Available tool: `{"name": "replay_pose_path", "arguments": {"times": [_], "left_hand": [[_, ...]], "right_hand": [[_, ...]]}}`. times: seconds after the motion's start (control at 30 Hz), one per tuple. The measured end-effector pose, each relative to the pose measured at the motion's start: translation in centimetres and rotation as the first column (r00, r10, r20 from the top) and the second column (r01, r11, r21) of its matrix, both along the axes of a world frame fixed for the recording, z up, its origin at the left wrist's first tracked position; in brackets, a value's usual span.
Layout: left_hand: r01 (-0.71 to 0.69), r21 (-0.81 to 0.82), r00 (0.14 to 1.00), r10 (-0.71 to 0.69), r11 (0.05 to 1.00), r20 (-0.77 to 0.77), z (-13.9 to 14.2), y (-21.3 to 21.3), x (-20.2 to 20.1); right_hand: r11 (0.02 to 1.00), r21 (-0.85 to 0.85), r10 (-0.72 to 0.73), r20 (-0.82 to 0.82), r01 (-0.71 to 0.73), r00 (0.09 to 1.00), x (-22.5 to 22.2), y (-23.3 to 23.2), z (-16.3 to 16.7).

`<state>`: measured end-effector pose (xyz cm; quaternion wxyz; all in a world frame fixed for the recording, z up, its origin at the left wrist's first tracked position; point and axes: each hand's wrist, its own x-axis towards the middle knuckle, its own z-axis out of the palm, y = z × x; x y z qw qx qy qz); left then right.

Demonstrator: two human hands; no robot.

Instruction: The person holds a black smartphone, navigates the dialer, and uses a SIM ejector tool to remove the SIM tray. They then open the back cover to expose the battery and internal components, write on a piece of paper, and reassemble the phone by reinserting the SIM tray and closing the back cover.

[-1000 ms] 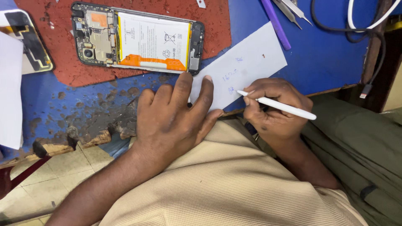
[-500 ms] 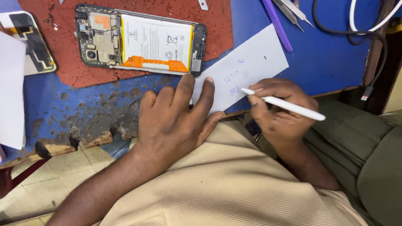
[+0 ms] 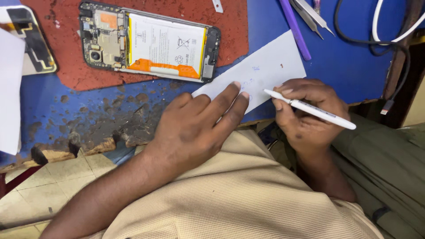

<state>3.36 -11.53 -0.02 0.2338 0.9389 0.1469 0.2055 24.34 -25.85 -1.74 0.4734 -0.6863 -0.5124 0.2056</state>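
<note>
Starting at 9 o'clock, a white sheet (image 3: 9,93) is seen at the frame edge, and a phone part with a dark screen (image 3: 32,42) lies just above and beside it. An opened phone (image 3: 148,42) with its back off is laid on a red mat (image 3: 133,75) toward 11 o'clock; a white battery with an orange strip is exposed inside, circuit board at its left end. The mat rests on a blue table (image 3: 354,66) whose front edge is badly chipped and worn around 8 o'clock.

The left hand (image 3: 195,128) is laid flat near centre, fingers spread open, nothing gripped; its fingertips (image 3: 237,85) are pressed on the lower corner of a white paper slip (image 3: 261,73). The slip is set tilted on the table at about 1 o'clock from centre, just below and right of the phone; faint blue marks are seen on it.

The right hand (image 3: 310,110) is closed around a white pen (image 3: 310,108) at 3 o'clock from centre, the pen tip touching the slip's lower edge, near the left fingertips.

Toward 1 o'clock a purple stick tool (image 3: 294,28) is laid touching the slip's top corner, with metal tweezers (image 3: 312,15) just beside it. Black and white cables (image 3: 389,26) are coiled at 2 o'clock. A beige shirt (image 3: 239,194) fills 6 o'clock.
</note>
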Motion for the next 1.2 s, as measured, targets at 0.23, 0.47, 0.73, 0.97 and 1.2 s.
{"name": "replay_pose_path", "arguments": {"times": [0.23, 0.47, 0.73, 0.97, 1.2], "left_hand": [[0.005, -0.026, 1.000, -0.006, 1.000, -0.017, 0.2, 0.0, 0.0], [0.009, -0.039, 1.000, -0.008, 0.999, 0.020, -0.2, -0.1, -0.3], [0.027, 0.003, 0.999, -0.027, 1.000, 0.025, -0.1, -0.2, -0.8], [0.048, 0.018, 0.999, -0.048, 0.999, -0.003, -0.1, 0.1, -0.7], [0.055, 0.026, 0.998, -0.054, 0.998, -0.023, 0.0, 0.2, -0.6]], "right_hand": [[0.999, -0.022, 0.032, -0.001, -0.032, 1.000, -0.5, 0.3, 0.3], [0.999, 0.006, 0.044, 0.006, -0.044, 0.999, -0.6, 0.6, 0.2], [0.999, 0.008, 0.041, 0.011, -0.041, 0.999, -0.6, 0.5, 0.2], [0.998, 0.007, 0.054, 0.061, -0.055, 0.997, -0.7, 0.7, 0.3], [0.999, -0.008, 0.037, 0.067, -0.037, 0.997, -1.1, 1.1, 0.5]]}}
